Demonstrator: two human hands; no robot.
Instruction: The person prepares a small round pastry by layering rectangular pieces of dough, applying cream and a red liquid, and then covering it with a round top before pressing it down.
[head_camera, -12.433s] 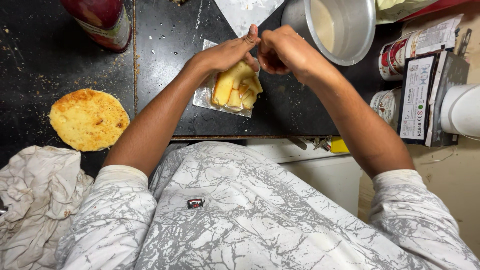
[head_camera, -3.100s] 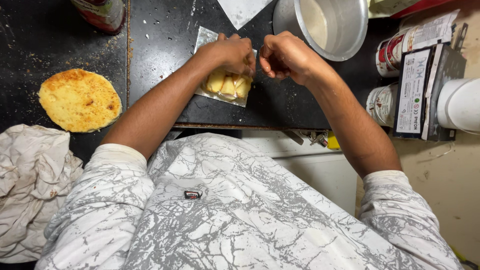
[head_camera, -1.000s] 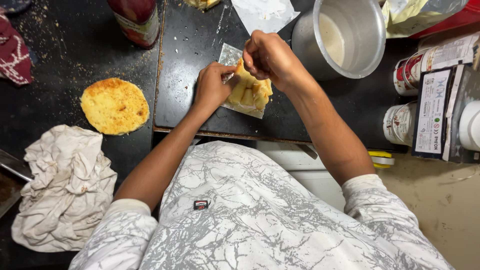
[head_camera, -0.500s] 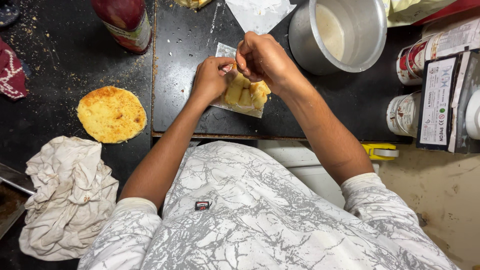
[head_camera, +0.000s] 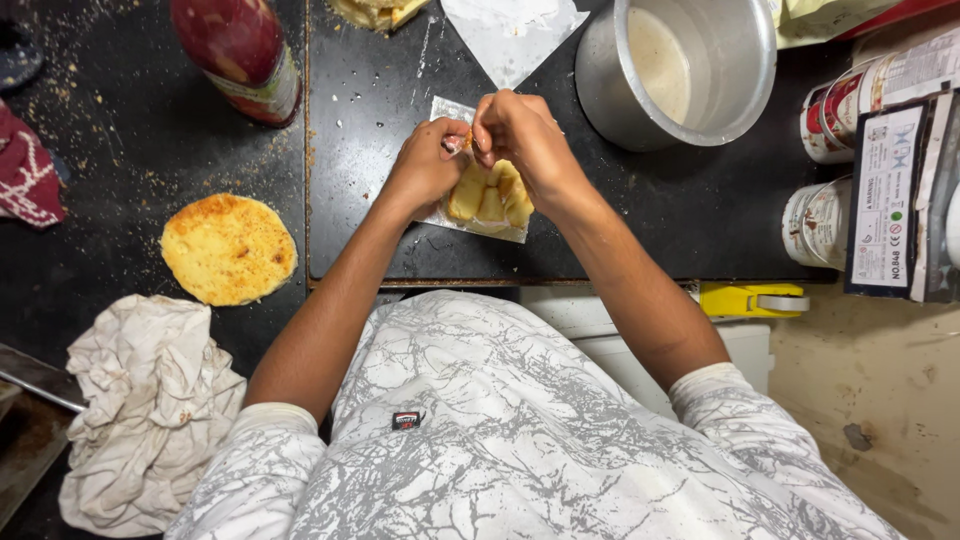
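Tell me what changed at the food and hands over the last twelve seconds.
The left hand lifted off the yellow pieces and now meets the right hand above them, both pinching something small. The pieces look more spread along the paper. The flatbread, cloth, pot and bottle are unmoved.

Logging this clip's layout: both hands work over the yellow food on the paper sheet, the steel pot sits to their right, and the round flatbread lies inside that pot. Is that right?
Not quite. In the head view the round flatbread lies on the dark counter, to the left of the hands, not in the steel pot, which holds a pale liquid. The rest stands: left hand and right hand work over the yellow food on the paper sheet.
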